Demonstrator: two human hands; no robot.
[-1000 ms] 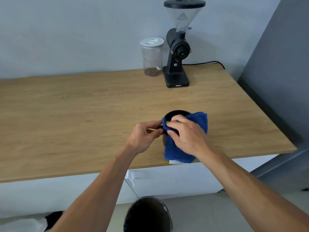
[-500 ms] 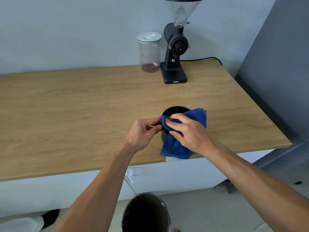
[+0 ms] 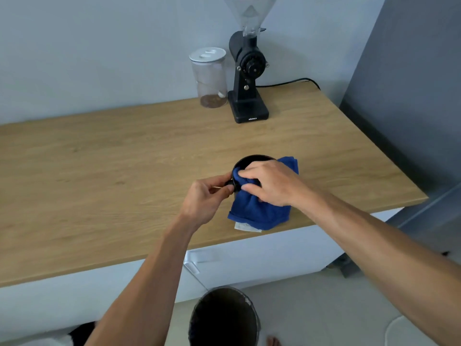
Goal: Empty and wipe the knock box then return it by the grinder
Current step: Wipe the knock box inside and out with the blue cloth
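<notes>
Knock box (image 3: 245, 161), black, round, standing upright on the wooden counter (image 3: 99, 171) near its front edge, well apart from the grinder (image 3: 248, 71) at the back wall. Only the far rim and part of the dark inside show; the rest is covered by cloth and hands.

Cloth (image 3: 259, 211), blue, draped over the near side of the box and hanging toward the counter edge, with a white tag at its lower hem. One corner shows behind the right wrist.

Right hand (image 3: 270, 182), on top of the cloth, fingers curled and pressing the fabric over the box rim and into the opening (fingertips sunk in the cloth at the left of the rim).

Left hand (image 3: 207, 198), at the left side of the box, thumb and fingers closed around a small dark projection on the box's side; what exactly it grips is hard to make out.

Grinder, black, with clear hopper, upright at the back of the counter, its cord (image 3: 287, 82) running to the right along the wall.

Jar (image 3: 209, 78), clear with a white lid, just beside the grinder on its left, a brown layer at its bottom.

Bin (image 3: 224, 318), dark and round, open top, on the floor below the counter edge, between the two forearms.
</notes>
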